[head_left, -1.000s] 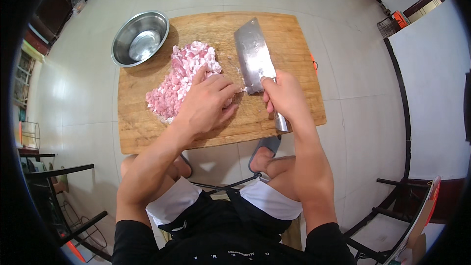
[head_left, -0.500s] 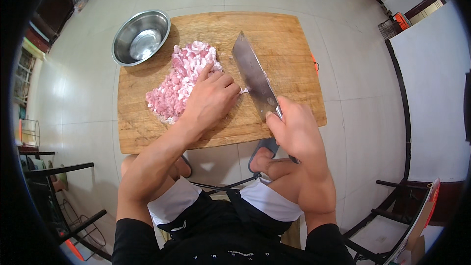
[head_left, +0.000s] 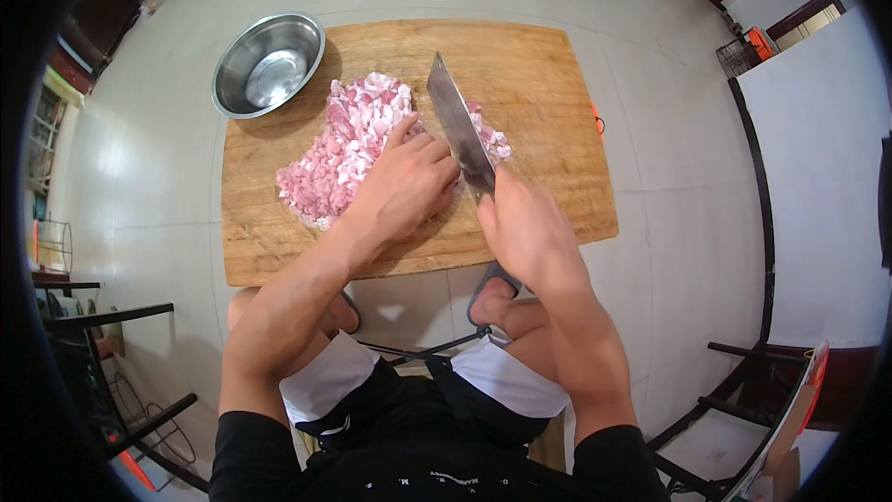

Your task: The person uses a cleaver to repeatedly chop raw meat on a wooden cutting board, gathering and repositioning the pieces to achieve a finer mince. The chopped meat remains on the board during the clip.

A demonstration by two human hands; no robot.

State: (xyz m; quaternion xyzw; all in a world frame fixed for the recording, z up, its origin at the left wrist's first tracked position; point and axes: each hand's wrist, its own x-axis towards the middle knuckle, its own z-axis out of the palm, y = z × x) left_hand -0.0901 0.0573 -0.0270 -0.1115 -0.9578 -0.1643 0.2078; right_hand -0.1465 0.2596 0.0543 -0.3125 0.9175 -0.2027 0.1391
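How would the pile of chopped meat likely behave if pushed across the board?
The chopped meat would probably spread apart rather than slide as one block, being a heap of small separate pieces. It is likely soft and somewhat slippery, judging by the pale, fatty-looking bits.

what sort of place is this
Probably a room in someone's home, though I can't be sure: the person wears grey slippers on a pale tiled floor, and chopped meat lies on a wooden board before their knees.

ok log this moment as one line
left hand: by meat | right hand: grips cleaver | meat: both sides of cleaver | bowl: far-left corner of board
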